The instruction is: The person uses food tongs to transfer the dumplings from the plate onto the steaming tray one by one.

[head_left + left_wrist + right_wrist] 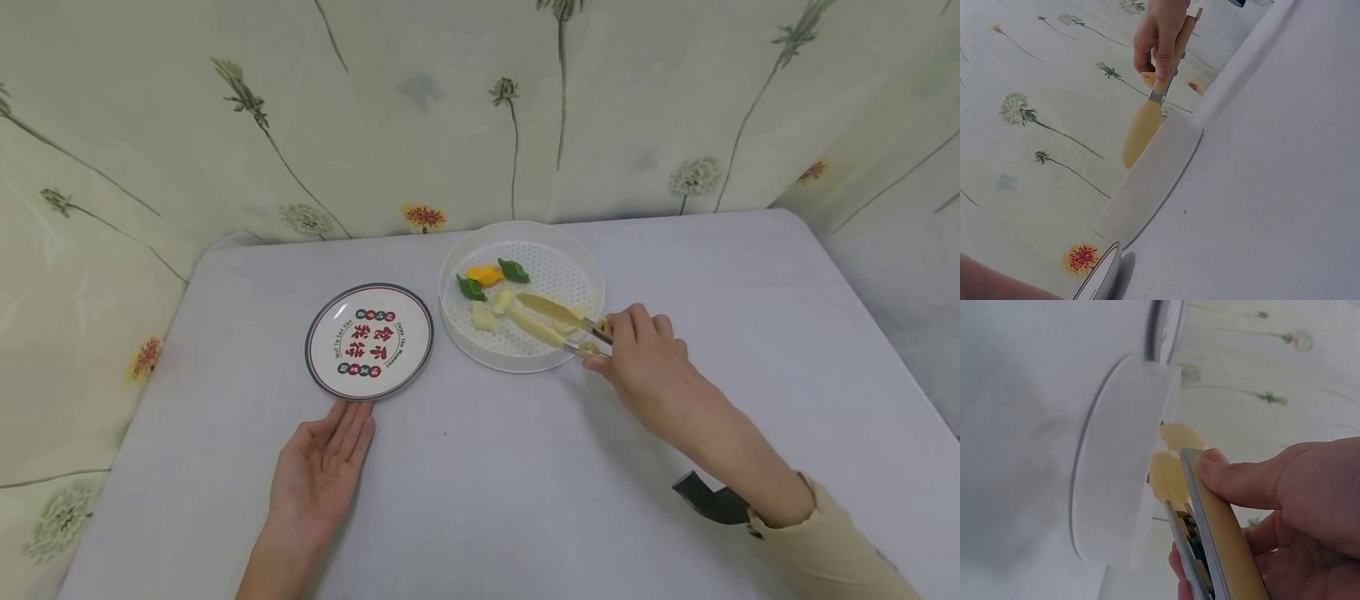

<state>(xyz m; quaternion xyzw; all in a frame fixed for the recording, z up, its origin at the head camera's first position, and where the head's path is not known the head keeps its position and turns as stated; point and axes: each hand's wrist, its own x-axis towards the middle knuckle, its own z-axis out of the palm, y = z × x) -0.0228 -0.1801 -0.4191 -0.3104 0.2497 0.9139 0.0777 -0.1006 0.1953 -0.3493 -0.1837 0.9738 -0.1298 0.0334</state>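
My right hand (651, 367) grips a pair of tongs (551, 318) with pale yellow tips and metal arms. The tips reach over a round white tray (521, 363) with a perforated floor, slightly apart above several pale dumpling-like pieces (482, 317). Also in the tray are two green dumpling-shaped pieces (514, 270) and a yellow-orange one (485, 275). Palm up, my left hand (318, 475) lies with fingertips at the near rim of a white plate (330, 333) printed with red characters. In the right wrist view, the thumb presses on the tongs' wooden-coloured handle (1225, 534).
A white cloth covers the table (480, 492). Behind it hangs a flower-patterned curtain (450, 108). The plate stands just left of the tray. A black curved strap-like thing (712, 500) shows beside the right sleeve (825, 542).
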